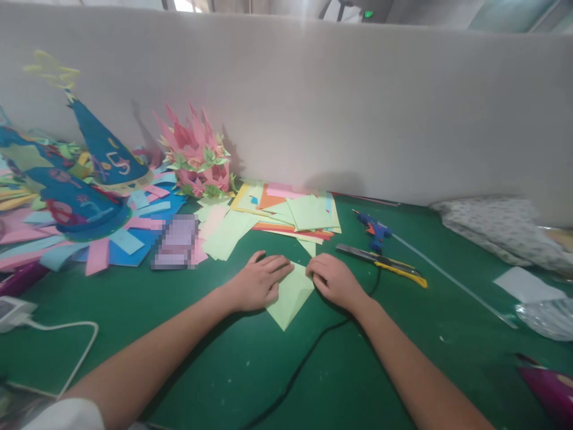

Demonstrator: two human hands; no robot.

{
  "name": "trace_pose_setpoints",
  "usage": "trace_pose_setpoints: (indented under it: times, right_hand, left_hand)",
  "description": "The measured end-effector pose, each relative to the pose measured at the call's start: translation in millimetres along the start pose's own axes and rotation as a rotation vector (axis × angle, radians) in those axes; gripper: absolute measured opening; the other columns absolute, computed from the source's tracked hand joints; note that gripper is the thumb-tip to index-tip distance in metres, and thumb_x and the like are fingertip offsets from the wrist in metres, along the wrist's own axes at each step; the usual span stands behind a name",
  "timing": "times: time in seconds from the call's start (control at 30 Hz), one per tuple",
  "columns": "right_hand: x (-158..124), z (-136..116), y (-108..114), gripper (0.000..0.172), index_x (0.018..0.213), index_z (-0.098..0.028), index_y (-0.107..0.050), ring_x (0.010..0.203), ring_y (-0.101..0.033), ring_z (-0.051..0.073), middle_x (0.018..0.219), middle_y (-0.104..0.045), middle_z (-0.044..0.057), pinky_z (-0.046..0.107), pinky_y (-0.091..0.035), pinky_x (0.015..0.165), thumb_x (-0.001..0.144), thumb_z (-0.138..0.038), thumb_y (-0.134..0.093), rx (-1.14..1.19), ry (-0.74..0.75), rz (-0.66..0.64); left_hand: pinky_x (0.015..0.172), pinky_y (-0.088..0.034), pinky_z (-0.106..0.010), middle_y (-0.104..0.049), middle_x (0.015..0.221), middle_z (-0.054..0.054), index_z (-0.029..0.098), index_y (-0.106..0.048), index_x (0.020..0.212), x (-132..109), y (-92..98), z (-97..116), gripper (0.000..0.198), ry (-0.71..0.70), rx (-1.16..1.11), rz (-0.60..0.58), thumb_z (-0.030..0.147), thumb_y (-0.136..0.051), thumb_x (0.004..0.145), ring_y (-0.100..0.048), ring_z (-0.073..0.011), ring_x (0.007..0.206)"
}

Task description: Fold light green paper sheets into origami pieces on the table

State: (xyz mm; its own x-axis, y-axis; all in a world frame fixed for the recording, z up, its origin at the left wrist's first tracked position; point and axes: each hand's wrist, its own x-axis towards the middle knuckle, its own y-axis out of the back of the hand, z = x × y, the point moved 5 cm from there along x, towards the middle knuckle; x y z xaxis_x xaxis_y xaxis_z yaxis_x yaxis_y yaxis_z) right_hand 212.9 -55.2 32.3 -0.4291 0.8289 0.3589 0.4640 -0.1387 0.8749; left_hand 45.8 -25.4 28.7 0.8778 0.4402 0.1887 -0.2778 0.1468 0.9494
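Note:
A light green sheet of paper point(289, 298), folded with its lower corner pointing toward me, lies on the green table. My left hand point(258, 283) rests palm down over its left side, fingers stretched across the sheet. On the other side, the curled fingers of my right hand point(335, 280) pinch the right corner of the paper. Just beyond my right hand is a yellow utility knife point(398, 269), and behind it a blue glue gun point(375, 230) with a black cord running under my right wrist.
Stacked coloured paper point(313, 212) lies ahead, beside a pink paper crown point(201, 155). Blue cone hats point(110, 149) and paper strips crowd the left, near a blurred-out rectangular object point(175, 242). A clear glue stick point(452, 280) and patterned cloth point(501, 227) lie right. A grey partition point(380, 107) stands behind.

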Motion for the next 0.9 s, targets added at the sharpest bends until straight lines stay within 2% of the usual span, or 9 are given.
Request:
trace_pose_setpoints:
  times: [0.17,0.27,0.37,0.43,0.53,0.63,0.73,0.83,0.9]
  right_hand:
    - [1,9,-2,0.036,0.111,-0.018,-0.060,0.084,-0.050,0.021,0.092,-0.061,0.008,0.034,-0.042,0.075,0.084,-0.004,-0.041,-0.077,-0.072,0.027]
    - [5,9,-6,0.038,0.115,-0.021,-0.061,0.080,-0.048,0.020,0.091,-0.058,0.008,0.032,-0.041,0.071,0.086,-0.005,-0.042,-0.176,-0.047,-0.013]
    - [6,7,-4,0.034,0.103,-0.020,-0.067,0.078,-0.046,0.020,0.085,-0.057,0.008,0.032,-0.038,0.070,0.084,-0.004,-0.044,-0.220,-0.037,0.016]
    - [5,5,2,0.028,0.086,-0.018,-0.069,0.078,-0.046,0.020,0.080,-0.057,0.007,0.032,-0.038,0.070,0.081,-0.004,-0.045,-0.210,-0.036,0.065]
    - [-1,4,14,0.026,0.058,-0.018,-0.058,0.066,-0.044,0.018,0.062,-0.052,0.005,0.032,-0.036,0.063,0.074,-0.004,-0.043,-0.169,-0.030,0.169]
    - [-9,8,26,0.029,0.048,-0.021,-0.044,0.055,-0.039,0.016,0.050,-0.044,0.002,0.031,-0.032,0.056,0.072,-0.005,-0.038,-0.067,-0.093,0.324]
    - [-13,12,27,0.024,0.052,-0.021,-0.044,0.053,-0.041,0.015,0.051,-0.046,0.001,0.029,-0.033,0.054,0.071,-0.007,-0.039,0.009,-0.181,0.370]
    - [-11,14,20,0.016,0.069,-0.020,-0.055,0.056,-0.046,0.016,0.060,-0.054,0.001,0.028,-0.035,0.054,0.074,-0.011,-0.043,0.014,-0.269,0.329]
    - [-6,12,16,0.017,0.081,-0.020,-0.060,0.062,-0.050,0.017,0.068,-0.059,0.002,0.029,-0.038,0.058,0.080,-0.013,-0.044,0.009,-0.260,0.292]
  left_hand:
    - [0.108,-0.019,-0.044,-0.050,0.131,-0.006,0.024,-0.041,0.132,0,1.7,1,0.050,-0.008,0.010,0.008,0.014,-0.035,0.083,-0.044,-0.0202,0.122]
    - [0.109,-0.020,-0.044,-0.050,0.132,-0.006,0.024,-0.041,0.133,0,0.8,1,0.051,-0.015,0.023,0.015,0.014,-0.036,0.083,-0.044,-0.0207,0.121]
    - [0.109,-0.018,-0.044,-0.048,0.133,-0.005,0.024,-0.040,0.134,0,-1.5,0,0.052,-0.012,0.026,0.014,0.015,-0.036,0.083,-0.044,-0.0206,0.122]
    - [0.109,-0.018,-0.044,-0.048,0.133,-0.005,0.024,-0.040,0.134,-1,-2.2,-1,0.051,-0.010,0.029,0.018,0.016,-0.036,0.084,-0.043,-0.0206,0.123]
    - [0.109,-0.018,-0.044,-0.049,0.132,-0.005,0.024,-0.040,0.134,-1,-1.8,-1,0.051,-0.014,0.034,0.025,0.017,-0.036,0.084,-0.044,-0.0211,0.122]
    - [0.109,-0.018,-0.044,-0.049,0.132,-0.006,0.024,-0.041,0.134,0,-1.5,0,0.051,-0.019,0.031,0.023,0.016,-0.036,0.084,-0.044,-0.0213,0.122]
    - [0.109,-0.018,-0.044,-0.049,0.133,-0.006,0.024,-0.041,0.133,0,-1.8,0,0.050,-0.015,0.029,0.013,0.017,-0.035,0.084,-0.044,-0.0209,0.123]
    - [0.109,-0.018,-0.044,-0.048,0.134,-0.005,0.024,-0.040,0.133,0,-1.7,0,0.050,-0.009,0.031,0.006,0.017,-0.034,0.085,-0.043,-0.0205,0.123]
    - [0.109,-0.018,-0.044,-0.049,0.133,-0.005,0.024,-0.041,0.133,-1,-1.2,0,0.049,-0.013,0.033,0.009,0.017,-0.034,0.085,-0.043,-0.0206,0.123]
